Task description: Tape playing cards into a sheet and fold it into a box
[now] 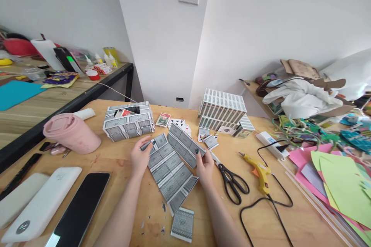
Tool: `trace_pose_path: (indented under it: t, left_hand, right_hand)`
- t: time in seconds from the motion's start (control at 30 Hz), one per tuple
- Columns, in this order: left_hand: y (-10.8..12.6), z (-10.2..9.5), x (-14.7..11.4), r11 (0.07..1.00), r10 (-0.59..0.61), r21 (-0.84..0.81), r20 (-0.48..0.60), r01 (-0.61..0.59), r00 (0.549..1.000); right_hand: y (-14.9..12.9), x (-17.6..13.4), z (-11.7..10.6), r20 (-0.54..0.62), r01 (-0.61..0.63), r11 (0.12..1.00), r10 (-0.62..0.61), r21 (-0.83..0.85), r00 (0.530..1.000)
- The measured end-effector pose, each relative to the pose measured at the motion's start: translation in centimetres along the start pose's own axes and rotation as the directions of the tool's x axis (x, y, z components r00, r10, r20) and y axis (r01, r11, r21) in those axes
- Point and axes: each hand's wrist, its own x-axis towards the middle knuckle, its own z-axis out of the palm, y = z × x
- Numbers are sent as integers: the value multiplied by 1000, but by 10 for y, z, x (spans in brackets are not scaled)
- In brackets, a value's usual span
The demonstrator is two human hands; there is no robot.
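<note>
My left hand (140,156) is closed, its fingertips pinching a small grey piece (145,145) that looks like a playing card seen nearly edge-on. Beside it lies a panel of joined grey-backed playing cards (171,168), its lower end folded up. My right hand (205,165) grips the lower right end of a strip of joined playing cards (185,144), which slants over the panel's right side. A single grey-backed card (182,224) lies below the panel. Behind my left hand stands a box built of cards (129,125), with an opening in its top.
Black-handled scissors (232,183) and a yellow glue gun (262,173) with its cord lie to the right. Card packs (222,108) are stacked at the back. On the left are a pink tumbler (75,135), a white power bank (43,204) and a phone (82,208).
</note>
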Motion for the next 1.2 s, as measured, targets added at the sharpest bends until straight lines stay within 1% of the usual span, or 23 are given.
trace_pose_path:
  t: [0.07, 0.13, 0.23, 0.33, 0.4, 0.5, 0.6, 0.73, 0.8, 0.87, 0.97, 1.03, 1.1, 1.2]
  left_hand:
    - [-1, 1, 0, 1000, 4, -8, -27, -4, 1000]
    - [-1, 2, 0, 1000, 10, -17, -55, -11, 998]
    - [-1, 1, 1, 1000, 17, -14, -90, -19, 996]
    - [-1, -1, 2, 1000, 20, 9, -120, -19, 993]
    - [-2, -3, 2, 999, 25, 26, -145, -21, 989]
    - [-3, -5, 3, 999, 22, 40, -173, -15, 985]
    - [-3, -5, 3, 998, 26, 60, -175, -15, 984]
    - [-1, -5, 3, 998, 26, 63, -168, -16, 985]
    - [0, -4, 2, 999, 26, 39, -143, -21, 989]
    - [2, -3, 1, 1000, 25, 21, -95, -23, 995]
    - [3, 0, -2, 998, 43, 38, -17, -42, 999]
    - [3, 1, -4, 995, 70, 67, 10, -70, 998]
    - [2, 2, -5, 989, 108, 100, -6, -107, 994]
    - [1, 0, -4, 977, 170, 148, -86, -156, 982]
  right_hand:
    - [0, 0, -1, 78, -40, 998, 36, 53, 996]
    - [-1, 1, -1, 166, -112, 990, 97, 86, 981]
    - [-3, 2, -2, 291, -201, 977, 173, 72, 941]
    - [-5, 3, -5, 406, -253, 965, 203, 74, 891]
    - [-5, 4, -8, 452, -293, 950, 217, 105, 865]
    - [-4, 4, -11, 477, -318, 936, 214, 148, 852]
    - [-3, 4, -12, 487, -291, 945, 184, 152, 854]
    - [-6, 5, -12, 524, -275, 953, 169, 130, 835]
    - [-6, 6, -11, 516, -250, 960, 151, 126, 843]
    - [-5, 5, -10, 512, -235, 964, 140, 125, 848]
    - [-2, 4, -8, 533, -247, 964, 158, 99, 831]
    - [-1, 3, -8, 537, -246, 966, 169, 75, 827]
    - [-2, 3, -9, 527, -217, 975, 156, 56, 836]
    - [-6, 3, -10, 528, -158, 986, 107, 52, 842]
